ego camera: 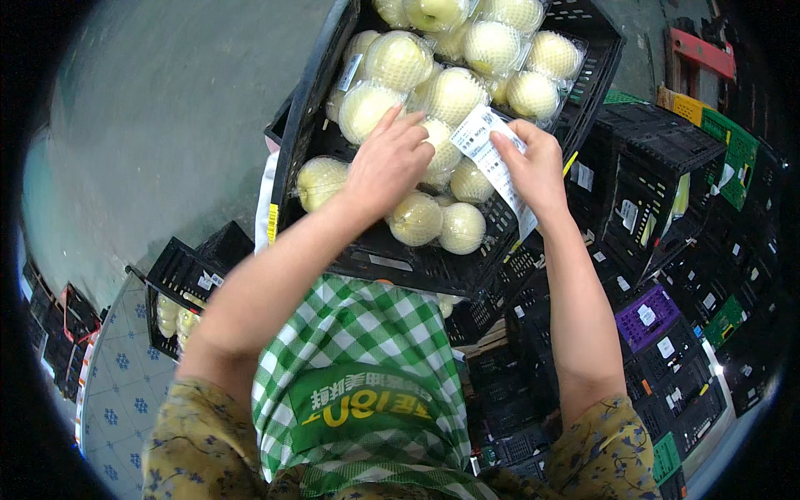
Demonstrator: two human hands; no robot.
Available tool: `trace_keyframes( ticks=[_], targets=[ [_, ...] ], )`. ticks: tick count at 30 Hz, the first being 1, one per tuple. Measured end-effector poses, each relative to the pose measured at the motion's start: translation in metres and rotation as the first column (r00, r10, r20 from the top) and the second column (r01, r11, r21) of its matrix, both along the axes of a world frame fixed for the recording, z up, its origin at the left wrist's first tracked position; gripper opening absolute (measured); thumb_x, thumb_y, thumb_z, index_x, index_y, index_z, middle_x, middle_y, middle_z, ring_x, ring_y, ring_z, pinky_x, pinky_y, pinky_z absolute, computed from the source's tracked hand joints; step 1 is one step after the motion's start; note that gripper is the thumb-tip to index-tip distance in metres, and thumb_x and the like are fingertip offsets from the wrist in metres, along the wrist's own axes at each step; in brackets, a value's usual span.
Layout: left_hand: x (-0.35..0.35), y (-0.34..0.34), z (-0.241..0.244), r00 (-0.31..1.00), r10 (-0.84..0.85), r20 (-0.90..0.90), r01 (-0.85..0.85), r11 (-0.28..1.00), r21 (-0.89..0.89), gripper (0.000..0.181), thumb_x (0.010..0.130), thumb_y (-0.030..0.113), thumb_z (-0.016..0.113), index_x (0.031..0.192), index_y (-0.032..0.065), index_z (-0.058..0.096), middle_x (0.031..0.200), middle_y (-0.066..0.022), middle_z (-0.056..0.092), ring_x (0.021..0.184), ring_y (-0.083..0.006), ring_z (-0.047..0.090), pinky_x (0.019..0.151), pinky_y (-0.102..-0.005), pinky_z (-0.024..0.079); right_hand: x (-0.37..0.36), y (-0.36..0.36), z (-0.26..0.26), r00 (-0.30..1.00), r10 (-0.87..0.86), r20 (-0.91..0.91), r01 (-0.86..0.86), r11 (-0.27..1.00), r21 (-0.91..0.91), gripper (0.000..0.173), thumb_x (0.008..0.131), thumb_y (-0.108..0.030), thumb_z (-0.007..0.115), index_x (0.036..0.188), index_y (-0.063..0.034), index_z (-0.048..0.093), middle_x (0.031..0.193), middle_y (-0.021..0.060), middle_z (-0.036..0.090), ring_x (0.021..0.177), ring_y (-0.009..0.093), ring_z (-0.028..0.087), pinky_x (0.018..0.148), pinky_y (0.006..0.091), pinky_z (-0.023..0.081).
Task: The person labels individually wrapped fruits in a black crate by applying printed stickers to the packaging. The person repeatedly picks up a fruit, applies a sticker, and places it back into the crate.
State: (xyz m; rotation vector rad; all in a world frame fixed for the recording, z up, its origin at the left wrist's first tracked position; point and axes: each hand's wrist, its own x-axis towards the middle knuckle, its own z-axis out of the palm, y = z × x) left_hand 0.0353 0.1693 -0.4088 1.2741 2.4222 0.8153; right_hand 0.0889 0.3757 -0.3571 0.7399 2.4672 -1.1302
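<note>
A black plastic crate (294,144) holds many pale yellow-green fruits in clear plastic packs, most with foam-net texture. My left hand (394,156) is over the fruits, its fingertips at a wrapped fruit (369,109); whether it holds anything small cannot be told. My right hand (534,165) pinches a strip of printed white labels (490,159) between thumb and fingers, the strip hanging down toward the crate's right side. One pack at the upper left bears a white label (350,72). Several wrapped fruits lie nearer me, among them a pair (461,228) at the near right.
Stacked black crates (662,144) stand at the right, with a purple crate (647,315) and green ones among them. A smaller black crate (181,262) with pale fruit stands at the lower left, by a patterned light-blue surface (122,375). Grey floor (175,106) extends at the upper left.
</note>
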Motion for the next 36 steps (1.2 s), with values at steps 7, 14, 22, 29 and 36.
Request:
trace_keyframes(
  ticks=[7,14,22,29,36],
  targets=[
    [-0.045,0.019,-0.034,0.692,-0.685,-0.229,0.589,0.718,-0.37,0.011,0.075,0.017,0.054,0.078,0.0099,0.061,0.085,-0.003,0.056,0.105,-0.0191,0.052,0.114,-0.046,0.013,-0.019,0.013,-0.057,0.996,0.046,0.076,-0.043,0.998,-0.036,0.029,0.077,-0.029,0.066,0.088,-0.0016,0.066,0.079,0.0209,0.064,0.077,0.034,0.064,0.07,0.0396,0.049],
    [-0.047,0.015,-0.033,0.723,-0.665,-0.19,0.61,0.742,-0.278,0.007,0.075,0.016,0.053,0.075,0.0102,0.056,0.084,-0.0015,0.053,0.1,-0.0179,0.052,0.114,-0.0469,0.014,-0.021,0.01,-0.081,0.981,0.109,0.158,-0.131,0.982,0.138,0.026,0.074,-0.026,0.065,0.085,-0.0031,0.068,0.085,0.0233,0.064,0.084,0.036,0.063,0.078,0.0412,0.049],
    [-0.046,0.019,-0.025,0.743,-0.638,-0.2,0.595,0.768,-0.237,0.012,0.077,0.014,0.052,0.082,0.0105,0.062,0.085,-0.0017,0.055,0.097,-0.0172,0.053,0.113,-0.0393,0.019,-0.043,0.002,-0.093,0.923,0.095,0.372,-0.148,0.982,0.117,0.031,0.073,-0.024,0.065,0.089,0.0018,0.067,0.092,0.0234,0.065,0.09,0.034,0.064,0.081,0.0394,0.05],
    [-0.03,0.032,-0.037,0.777,-0.604,-0.177,0.573,0.796,-0.196,0.012,0.073,0.012,0.052,0.076,0.0045,0.06,0.082,-0.0071,0.051,0.09,-0.0232,0.052,0.109,-0.0391,0.027,-0.066,-0.007,-0.11,0.849,0.078,0.523,-0.2,0.963,0.183,0.032,0.075,-0.016,0.063,0.102,-0.0001,0.064,0.108,0.02,0.062,0.103,0.03,0.06,0.087,0.0375,0.049],
    [-0.017,0.046,-0.043,0.67,-0.711,-0.214,0.506,0.648,-0.57,0.019,0.076,0.024,0.054,0.083,0.012,0.068,0.092,0.0011,0.055,0.094,-0.0166,0.044,0.08,-0.0291,0.033,-0.072,-0.011,-0.118,0.807,0.116,0.58,-0.262,0.949,0.175,0.03,0.076,-0.013,0.059,0.103,-0.0005,0.064,0.112,0.019,0.061,0.106,0.03,0.059,0.088,0.0382,0.049]
  ],
)
